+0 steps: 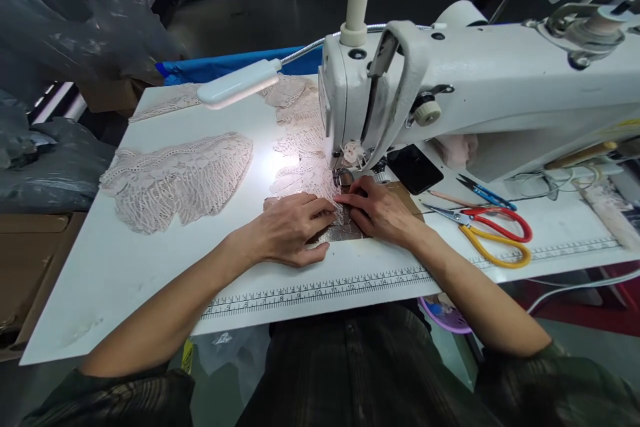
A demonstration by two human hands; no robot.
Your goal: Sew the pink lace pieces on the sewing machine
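Note:
A pale pink lace piece (pixel 307 173) runs under the needle area of the white sewing machine (pixel 345 100). My left hand (pixel 295 227) lies on the lace's near end with its fingers spread, just left of the presser foot (pixel 343 177). Close to the foot on the right, my right hand (pixel 377 210) has its thumb and index finger near each other at the lace's edge; whether they pinch it is too small to tell. Beneath both hands is a brownish metallic plate (pixel 345 233). Another lace piece (pixel 180 177) lies flat to the left.
Scissors with red and yellow handles (pixel 495 233), blue snips (pixel 485 192) and a black phone (pixel 415 169) lie right of my right hand. A lamp (pixel 240 83) hangs over the white table (pixel 150 280). A ruler strip (pixel 320 293) follows the front edge.

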